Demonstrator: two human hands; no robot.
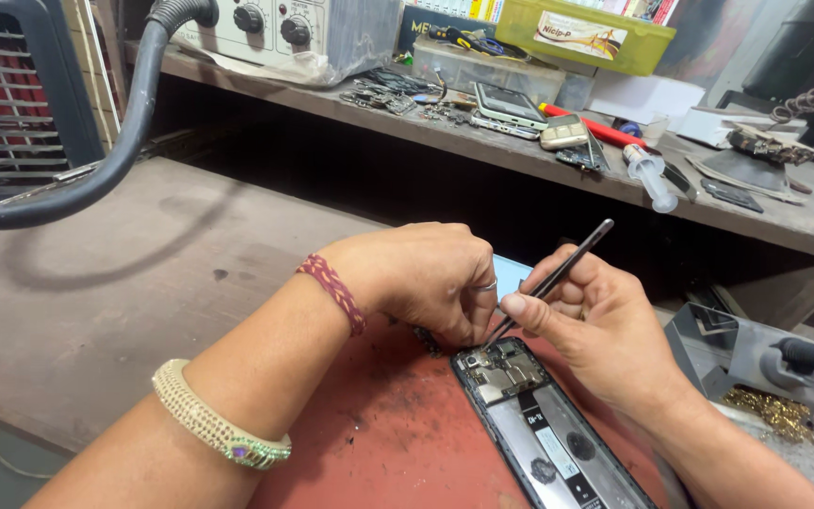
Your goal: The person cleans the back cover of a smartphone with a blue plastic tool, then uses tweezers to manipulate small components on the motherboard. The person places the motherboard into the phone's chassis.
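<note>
Standing over a worn grey workbench (96,283), largest first. Far side: raised shelf (482,151) cluttered with a beige control box with knobs (284,28), a yellow-green plastic box (586,33), loose phones (511,104) and a syringe (652,177). Thick black hose (115,141) curves in from the far left. Near right: grey tool stand (756,353).

Red work mat (379,434) sits near centre, scuffed and sooty. On it lies an opened phone (548,434), back cover off, circuit board exposed at its far end, body running toward near right.

Left hand (426,278) comes in from near left, curled fingers pressed down at the phone's far edge, ring on one finger, woven red band (333,292) at the wrist, beaded bracelet (219,429) further up the forearm. Whether it pinches anything underneath: can't tell, fingertips hidden.

Right hand (605,325) from near right, clamped pen-style on black tweezers (553,278). Tweezer tips point down at the board's far edge, just beside the left fingers. Hands close together, nearly touching.
</note>
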